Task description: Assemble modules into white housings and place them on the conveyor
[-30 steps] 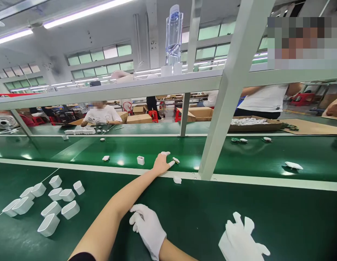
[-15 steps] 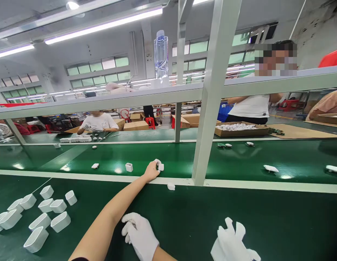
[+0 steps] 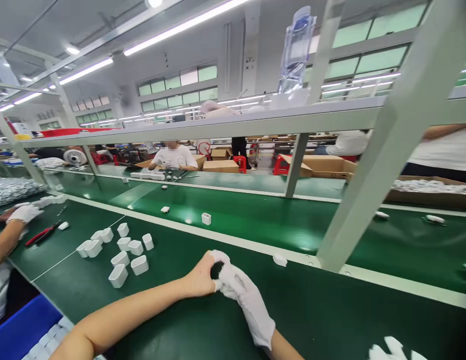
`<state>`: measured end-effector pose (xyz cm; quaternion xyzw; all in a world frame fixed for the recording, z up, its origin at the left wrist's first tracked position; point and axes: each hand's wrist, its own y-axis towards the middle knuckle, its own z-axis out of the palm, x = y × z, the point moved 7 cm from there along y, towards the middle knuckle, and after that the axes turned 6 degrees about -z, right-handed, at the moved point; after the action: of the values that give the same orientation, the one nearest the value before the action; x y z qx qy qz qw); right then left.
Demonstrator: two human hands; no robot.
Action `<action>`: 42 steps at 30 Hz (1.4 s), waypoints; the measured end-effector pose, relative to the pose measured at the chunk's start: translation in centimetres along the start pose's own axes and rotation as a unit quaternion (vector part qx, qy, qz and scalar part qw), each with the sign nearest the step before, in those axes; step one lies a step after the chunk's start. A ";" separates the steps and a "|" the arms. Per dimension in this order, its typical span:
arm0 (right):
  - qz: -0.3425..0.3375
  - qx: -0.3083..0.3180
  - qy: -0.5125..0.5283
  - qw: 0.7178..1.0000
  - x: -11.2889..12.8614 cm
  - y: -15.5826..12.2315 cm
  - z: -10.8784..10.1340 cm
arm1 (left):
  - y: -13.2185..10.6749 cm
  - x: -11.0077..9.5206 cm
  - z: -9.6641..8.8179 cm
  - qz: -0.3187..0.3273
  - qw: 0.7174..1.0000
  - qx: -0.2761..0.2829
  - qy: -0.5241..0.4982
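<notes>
My bare left hand (image 3: 200,276) is curled shut around a small part (image 3: 216,270), of which only a dark spot with a white edge shows between the fingers. My right hand (image 3: 241,295), in a white glove, meets it from the right, its fingertips closed on the same part. Both hands rest on the green table surface (image 3: 323,310), just in front of the pale rail (image 3: 401,286) of the conveyor belt (image 3: 255,220). To the left lie several white plastic housings (image 3: 120,250).
A small white piece (image 3: 280,260) lies by the rail; a white block (image 3: 206,218) and other small parts ride the belt. A slanted frame post (image 3: 383,160) rises at right. A co-worker's gloved hand (image 3: 25,213), red pliers (image 3: 40,235) and a blue bin (image 3: 22,325) are at left. A spare glove (image 3: 394,350) lies bottom right.
My left hand closed on a small part on the belt and drew it back to the table, where the gloved right hand rose to meet it. The view swung left.
</notes>
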<state>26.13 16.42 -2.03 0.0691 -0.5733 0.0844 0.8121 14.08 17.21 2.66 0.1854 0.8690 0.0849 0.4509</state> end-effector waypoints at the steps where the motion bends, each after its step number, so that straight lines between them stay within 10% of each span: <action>1: 0.010 0.029 -0.012 0.999 -0.2 0.0 0.6 | -1.3 -0.6 -0.4 0.019 0.999 0.027 0.010; 5: 0.015 0.020 -0.031 0.999 -0.6 -0.4 1.0 | -3.1 -0.6 -4.0 0.004 0.977 0.099 0.190; 11: 0.030 0.003 0.005 1.000 -0.8 -0.4 0.3 | -1.4 7.7 -17.9 -0.309 0.869 -0.016 0.386; 15: 0.040 0.013 0.030 0.999 -1.0 -0.1 0.0 | -0.7 10.3 -20.9 -0.336 0.859 0.022 0.386; 18: 0.047 0.028 0.022 0.998 -1.0 -0.1 0.1 | -0.1 9.1 -18.5 -0.283 0.882 0.050 0.374; 28: 0.047 0.078 0.050 0.995 1.4 -0.6 1.8 | -1.9 -0.1 -1.4 -0.030 0.966 0.155 0.207; 36: 0.057 -0.012 0.092 0.994 0.5 -1.1 0.4 | -3.0 0.8 0.4 0.022 0.996 -0.006 0.083; 42: 0.054 0.031 0.036 0.997 -0.1 -1.2 -0.1 | -3.2 0.4 0.1 0.056 0.998 -0.012 0.029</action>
<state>26.42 15.24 -2.17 0.0605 -0.5438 0.1480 0.8239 13.19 14.41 1.27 0.2253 0.8690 0.1258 0.4223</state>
